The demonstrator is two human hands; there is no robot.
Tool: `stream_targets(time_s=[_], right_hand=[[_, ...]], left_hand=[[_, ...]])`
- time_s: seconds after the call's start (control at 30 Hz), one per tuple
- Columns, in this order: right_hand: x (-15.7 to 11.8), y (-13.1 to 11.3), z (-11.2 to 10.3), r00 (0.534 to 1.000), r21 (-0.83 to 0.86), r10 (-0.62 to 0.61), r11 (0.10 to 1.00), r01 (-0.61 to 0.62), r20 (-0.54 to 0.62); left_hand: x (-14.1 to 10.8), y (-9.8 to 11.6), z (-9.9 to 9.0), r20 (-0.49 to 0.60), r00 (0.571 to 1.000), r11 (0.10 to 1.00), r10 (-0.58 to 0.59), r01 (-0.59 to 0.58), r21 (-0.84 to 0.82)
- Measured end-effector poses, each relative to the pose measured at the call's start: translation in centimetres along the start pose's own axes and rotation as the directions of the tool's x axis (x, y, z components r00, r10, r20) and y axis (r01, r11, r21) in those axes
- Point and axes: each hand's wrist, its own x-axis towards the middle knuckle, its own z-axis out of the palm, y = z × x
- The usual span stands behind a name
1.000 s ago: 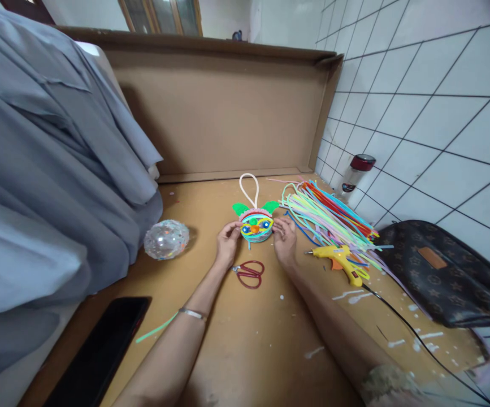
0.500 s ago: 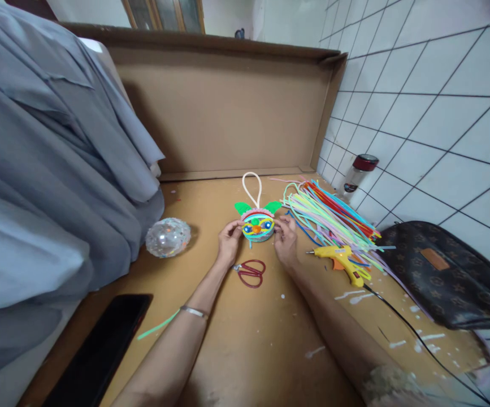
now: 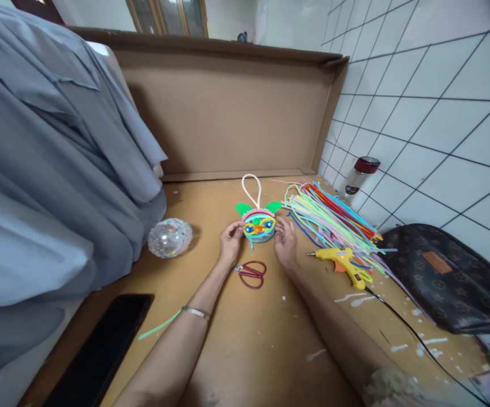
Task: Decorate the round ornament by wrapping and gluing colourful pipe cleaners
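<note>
A round animal-face craft (image 3: 259,229) has green ears, blue eyes, an orange nose, yellow outlines and a pale loop standing up from its top. At its left edge, my left hand (image 3: 230,244) pinches it between thumb and fingers. My right hand (image 3: 286,244) holds its opposite edge with bent fingers, partly hidden behind the hand. Just below the craft lie scissors with red handles (image 3: 252,275), between my wrists and touched by neither hand.
A clear speckled ball (image 3: 170,238) sits left, near grey draped cloth (image 3: 58,169) and a black phone (image 3: 100,350). Colourful pipe cleaners (image 3: 329,215), a yellow glue gun (image 3: 341,264) with its cord, a bottle (image 3: 358,180) and a brown bag (image 3: 452,277) stand right. Cardboard (image 3: 236,113) rises behind.
My right hand's fingers have shifted slightly and drawn closer together at the craft's right edge. My left hand keeps its pinch. The whole view has moved slightly.
</note>
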Motion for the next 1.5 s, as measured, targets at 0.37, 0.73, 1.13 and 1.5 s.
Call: stream_targets(time_s=[0.37,0.73,1.13,1.5], right_hand=[[0.2,-0.8,-0.4,0.994,-0.118,-0.1,0.987,0.104,0.045],[0.3,-0.5,-0.4,0.997,-0.083,-0.048,0.995,0.053,0.058],[0.3,0.5,0.0,0.997,0.131,0.083,0.988,-0.082,-0.001],[1.0,0.9,-0.4,0.966,0.304,0.245,0.917,-0.258,0.081]], left_hand=[[0.0,0.0,0.0,0.001,1.0,1.0,0.003,-0.003,-0.005],[0.0,0.0,0.1,0.004,1.0,1.0,-0.008,0.008,0.016],[0.0,0.3,0.0,0.011,1.0,1.0,-0.016,0.016,-0.014],[-0.4,0.7,0.7,0.033,0.999,0.999,-0.042,0.043,-0.018]])
